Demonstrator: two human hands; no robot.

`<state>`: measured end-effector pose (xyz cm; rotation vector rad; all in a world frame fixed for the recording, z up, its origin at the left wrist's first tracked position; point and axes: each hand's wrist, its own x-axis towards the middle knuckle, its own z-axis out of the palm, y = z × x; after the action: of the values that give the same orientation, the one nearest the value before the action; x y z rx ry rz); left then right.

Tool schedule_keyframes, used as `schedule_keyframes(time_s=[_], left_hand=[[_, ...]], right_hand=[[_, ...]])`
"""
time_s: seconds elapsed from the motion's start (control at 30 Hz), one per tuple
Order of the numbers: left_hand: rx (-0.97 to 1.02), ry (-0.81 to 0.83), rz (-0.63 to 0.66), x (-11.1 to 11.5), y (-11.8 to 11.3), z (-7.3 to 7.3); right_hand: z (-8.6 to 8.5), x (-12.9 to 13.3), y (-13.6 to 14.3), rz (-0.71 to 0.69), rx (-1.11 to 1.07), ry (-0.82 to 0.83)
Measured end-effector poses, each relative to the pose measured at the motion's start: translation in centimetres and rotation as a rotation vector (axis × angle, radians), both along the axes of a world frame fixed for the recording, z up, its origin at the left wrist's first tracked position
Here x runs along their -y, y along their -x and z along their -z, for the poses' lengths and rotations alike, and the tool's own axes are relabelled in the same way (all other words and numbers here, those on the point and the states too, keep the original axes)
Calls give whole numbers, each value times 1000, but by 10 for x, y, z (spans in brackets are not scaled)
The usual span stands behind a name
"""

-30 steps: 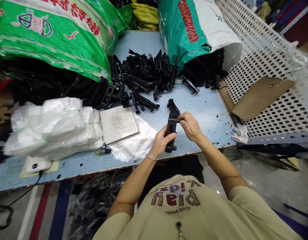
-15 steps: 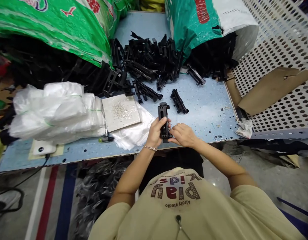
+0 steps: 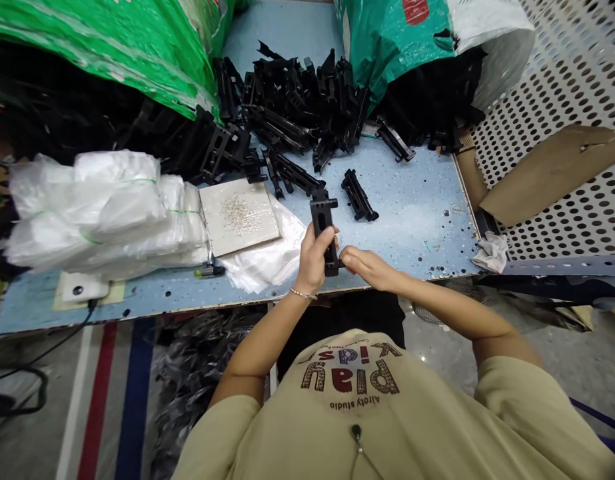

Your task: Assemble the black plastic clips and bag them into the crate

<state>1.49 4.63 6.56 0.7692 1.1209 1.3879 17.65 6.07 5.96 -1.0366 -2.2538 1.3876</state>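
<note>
My left hand (image 3: 313,261) is wrapped round a black plastic part (image 3: 323,217), which stands lengthwise away from me over the table's front edge. At the part's lower right end is my right hand (image 3: 368,267), its fingers pressed together; anything between them is too small to make out. Beyond my hands another black part (image 3: 359,195) lies on the blue table (image 3: 412,213). A heap of similar black parts (image 3: 292,100) is piled farther back. Left of my left hand, a pale square board (image 3: 240,217) bearing tiny bits rests partly on white plastic sheets (image 3: 272,263).
Bundled clear bags (image 3: 107,213) lie at the left, near a white device (image 3: 84,287) with a cable. A green sack (image 3: 112,47) and a teal sack (image 3: 392,47) spill black parts. A perforated white panel (image 3: 572,87) and brown cardboard (image 3: 547,173) stand at the right.
The view has shifted slightly. My right hand has drawn a little to the right, off the held part's side to its lower corner. My left hand keeps its grip.
</note>
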Motion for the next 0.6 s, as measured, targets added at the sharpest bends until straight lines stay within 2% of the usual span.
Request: schedule_keyframes(time_s=[0.1, 0.13, 0.2, 0.27, 0.33, 0.43, 0.5, 0.53, 0.57, 0.6], left_hand=[[301, 214, 107, -8, 2, -1], [343, 259, 133, -8, 1, -1], [355, 313, 174, -6, -4, -2], [310, 305, 191, -2, -10, -3], [222, 214, 136, 2, -15, -2], [23, 27, -68, 1, -17, 5], [-53, -35, -154, -2, -16, 18], [-51, -39, -164, -4, -15, 26], [-30, -26, -156, -6, -15, 35], [-6, 2, -139, -7, -15, 44]], right_hand=[[-16, -20, -10, -160, 74, -370], [-20, -25, -12, -226, 73, -417], [-26, -31, -15, -307, 25, -403], [-25, -27, -13, -294, -54, -295], [-20, -15, -8, -173, -134, -84], [-8, 3, 1, 64, -192, 439], [-4, 5, 3, 96, -121, 735], [-4, 1, 2, 69, -49, 781], [-5, -7, 0, 48, 39, 728], [-6, -17, -3, 64, 138, 576]])
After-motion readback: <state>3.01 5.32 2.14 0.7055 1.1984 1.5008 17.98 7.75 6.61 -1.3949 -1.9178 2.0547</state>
